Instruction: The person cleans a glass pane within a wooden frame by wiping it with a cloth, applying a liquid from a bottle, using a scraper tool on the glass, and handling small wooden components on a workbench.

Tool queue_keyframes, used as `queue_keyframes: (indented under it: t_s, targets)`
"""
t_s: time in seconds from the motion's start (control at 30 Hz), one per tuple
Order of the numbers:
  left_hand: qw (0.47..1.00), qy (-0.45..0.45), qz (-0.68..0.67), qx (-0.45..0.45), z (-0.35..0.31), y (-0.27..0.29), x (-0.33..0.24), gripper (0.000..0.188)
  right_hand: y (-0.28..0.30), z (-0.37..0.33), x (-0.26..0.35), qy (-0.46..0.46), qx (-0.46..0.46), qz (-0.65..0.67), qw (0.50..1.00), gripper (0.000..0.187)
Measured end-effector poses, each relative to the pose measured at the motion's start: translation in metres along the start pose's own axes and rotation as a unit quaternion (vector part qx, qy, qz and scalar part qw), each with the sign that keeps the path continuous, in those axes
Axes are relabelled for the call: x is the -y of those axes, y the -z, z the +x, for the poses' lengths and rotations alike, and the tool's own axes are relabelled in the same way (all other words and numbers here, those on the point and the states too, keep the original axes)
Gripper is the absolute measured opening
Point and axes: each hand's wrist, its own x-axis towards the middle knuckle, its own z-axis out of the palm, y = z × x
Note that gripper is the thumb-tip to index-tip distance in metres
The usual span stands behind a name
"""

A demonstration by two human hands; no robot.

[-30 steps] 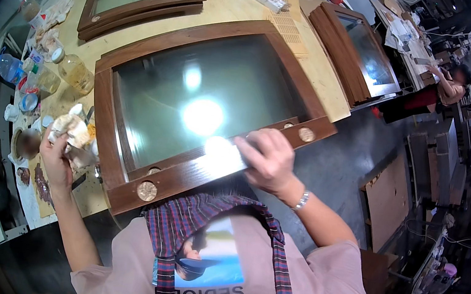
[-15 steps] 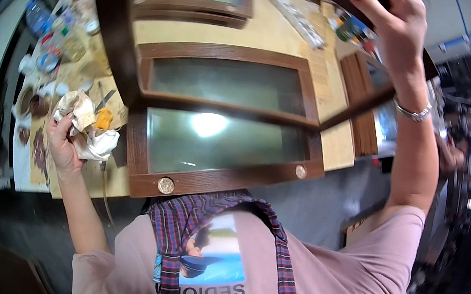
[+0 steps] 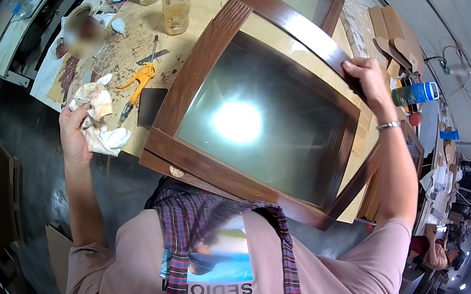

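Gripping the stiff, likely weighty frame [image 3: 208, 66] by its rail [image 3: 299, 28], a sensible spot clear of fragile glass [image 3: 288, 131], is the right hand [image 3: 371, 82], the left hand [image 3: 77, 134] clutching soft cloth [image 3: 96, 106]!

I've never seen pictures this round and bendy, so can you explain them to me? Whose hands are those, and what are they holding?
There is no robot here, just a person's two bare hands. The camera sits on the person's head and looks down; its very wide lens makes straight edges look curved.

The left hand holds a crumpled white cloth with tan stains. The right hand grips a dark brown wooden frame, tilted above a brown wooden panel with shiny glass.

On the stained, pale wooden tabletop lie a yellow-orange tool with a metal tip and, standing, a clear bottle with a white cap and yellowish liquid.
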Motion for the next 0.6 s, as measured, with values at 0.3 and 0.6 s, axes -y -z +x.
queue_keyframes:
  t_s: [0.3,0.6]
  targets:
    - [0.995,0.048,0.076,0.047,-0.016,-0.064,0.002,0.038,-0.058,0.033,-0.039,0.033,-0.023,-0.175,0.984,0.034]
    - [0.826,-0.108,0.517,0.197,-0.031,-0.104,0.016,0.025,-0.012,-0.051,-0.091,-0.012,-0.238,-0.280,0.930,0.047]
